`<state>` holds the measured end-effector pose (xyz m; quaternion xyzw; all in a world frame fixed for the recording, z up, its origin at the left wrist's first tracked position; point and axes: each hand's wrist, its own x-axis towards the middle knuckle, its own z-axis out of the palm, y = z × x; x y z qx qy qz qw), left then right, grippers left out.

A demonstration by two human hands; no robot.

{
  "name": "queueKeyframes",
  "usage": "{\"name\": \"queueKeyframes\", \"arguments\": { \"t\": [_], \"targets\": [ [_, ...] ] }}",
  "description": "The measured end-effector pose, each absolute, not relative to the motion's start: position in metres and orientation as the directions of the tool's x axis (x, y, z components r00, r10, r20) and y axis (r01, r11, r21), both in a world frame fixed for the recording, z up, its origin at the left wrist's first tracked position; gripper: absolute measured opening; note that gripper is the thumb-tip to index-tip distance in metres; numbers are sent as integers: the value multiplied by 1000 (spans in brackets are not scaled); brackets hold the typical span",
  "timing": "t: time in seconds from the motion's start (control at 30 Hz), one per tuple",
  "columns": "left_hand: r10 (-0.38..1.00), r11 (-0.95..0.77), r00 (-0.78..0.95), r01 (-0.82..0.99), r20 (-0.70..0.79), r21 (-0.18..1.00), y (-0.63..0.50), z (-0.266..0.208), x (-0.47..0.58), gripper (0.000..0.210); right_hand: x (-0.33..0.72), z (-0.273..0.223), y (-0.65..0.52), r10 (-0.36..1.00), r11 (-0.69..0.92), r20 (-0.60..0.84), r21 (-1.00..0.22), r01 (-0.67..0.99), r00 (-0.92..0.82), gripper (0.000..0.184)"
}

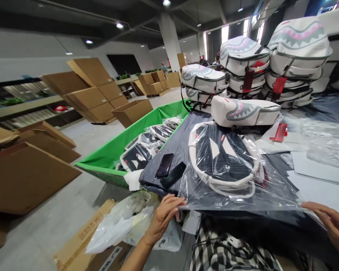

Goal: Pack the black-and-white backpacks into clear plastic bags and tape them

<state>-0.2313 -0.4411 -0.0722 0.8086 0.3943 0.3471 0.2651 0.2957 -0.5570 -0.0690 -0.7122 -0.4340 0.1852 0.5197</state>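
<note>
A black backpack with white trim [223, 153] lies on the dark-covered table inside a clear plastic bag [273, 194]. My left hand [166, 214] pinches the bag's near left corner at the table edge. At the near right corner, my right hand [329, 222] grips the same bag, with part of the hand cut off by the frame. Between both hands the bag's edge is pulled straight. Just beyond the bagged backpack, a white backpack [244, 112] with a grey and pink shark-mouth print lies on its side. Two dark phones [164, 165] rest left of the bag.
Stacked white backpacks [244, 56] stand along the table's far side. Left of the table, a green bin [101, 165] contains several bagged backpacks. Clear plastic and white sheets [321, 169] cover the right side. Cardboard boxes [31, 177] occupy the floor at left.
</note>
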Motion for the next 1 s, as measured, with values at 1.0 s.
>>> {"name": "queueKeyframes", "arguments": {
  "t": [1.0],
  "targets": [
    [740,-671,606,635,292,381,-408,2,-25,38,281,-55,-463,785,-118,141,-922,369,604,70]
  ]
}}
